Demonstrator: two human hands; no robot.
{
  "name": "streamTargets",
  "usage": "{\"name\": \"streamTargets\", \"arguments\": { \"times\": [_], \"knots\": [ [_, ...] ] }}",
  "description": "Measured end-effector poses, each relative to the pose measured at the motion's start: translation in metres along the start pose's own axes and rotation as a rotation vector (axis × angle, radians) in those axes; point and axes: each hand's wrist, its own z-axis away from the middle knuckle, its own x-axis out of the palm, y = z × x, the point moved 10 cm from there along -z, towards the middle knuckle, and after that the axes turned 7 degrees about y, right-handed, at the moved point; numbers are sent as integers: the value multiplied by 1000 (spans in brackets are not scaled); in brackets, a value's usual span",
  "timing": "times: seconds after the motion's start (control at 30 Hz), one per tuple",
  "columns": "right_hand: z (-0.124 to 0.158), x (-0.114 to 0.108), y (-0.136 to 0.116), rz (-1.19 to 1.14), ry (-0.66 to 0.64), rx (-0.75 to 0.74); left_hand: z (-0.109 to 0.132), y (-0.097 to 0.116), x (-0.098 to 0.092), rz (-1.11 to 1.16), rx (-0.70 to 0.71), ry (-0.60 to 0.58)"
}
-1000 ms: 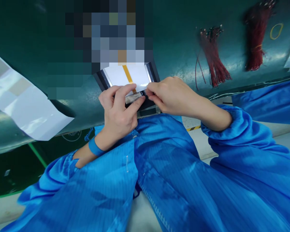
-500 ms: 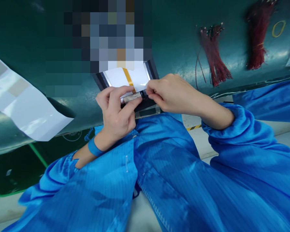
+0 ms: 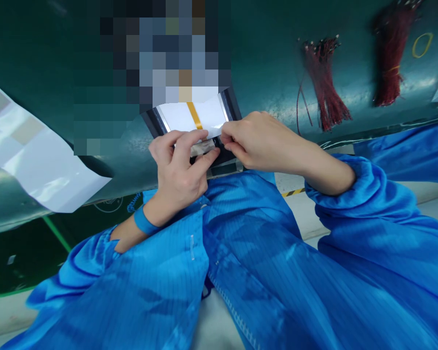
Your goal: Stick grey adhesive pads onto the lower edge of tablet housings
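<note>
The black-framed panel (image 3: 178,116), white-faced with an orange stripe (image 3: 194,115), lies at the near edge of the green surface (image 3: 270,73); its far part is obscured. Left hand (image 3: 178,170): grip closed, pinching a grey tab (image 3: 203,147) at the panel's near edge. Right hand (image 3: 257,143): grip closed on that edge, just beside the tab. A white sheet (image 3: 40,160) lies left and red wire bundles (image 3: 323,87) lie well right.
</note>
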Motion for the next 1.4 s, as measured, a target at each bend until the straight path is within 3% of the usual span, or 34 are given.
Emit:
{"name": "streamTargets", "arguments": {
  "times": [0.13,0.3,0.4,0.57,0.77,0.87,1.07,1.3,1.4],
  "knots": [
    [-2,-2,2,10,47,7,5,14,0,-88,99,35],
    [-3,-1,-1,39,88,18,15,20,15,-163,28,-13],
    [-1,-1,-2,58,101,24,12,25,13,-183,53,-25],
    [4,-1,1,37,144,25,1,10,-1,-158,38,-44],
    [8,2,8,-37,171,29,-6,-11,-4,-79,12,-166],
    [9,2,10,-79,189,8,-13,-19,-14,-74,-1,-144],
    [11,4,13,-106,208,23,-26,-18,-16,-105,17,-168],
    [15,1,11,-147,299,-1,-40,8,5,-163,40,-253],
    [19,-3,11,-221,375,-38,-55,-5,3,-154,-10,-254]
  ]
}}
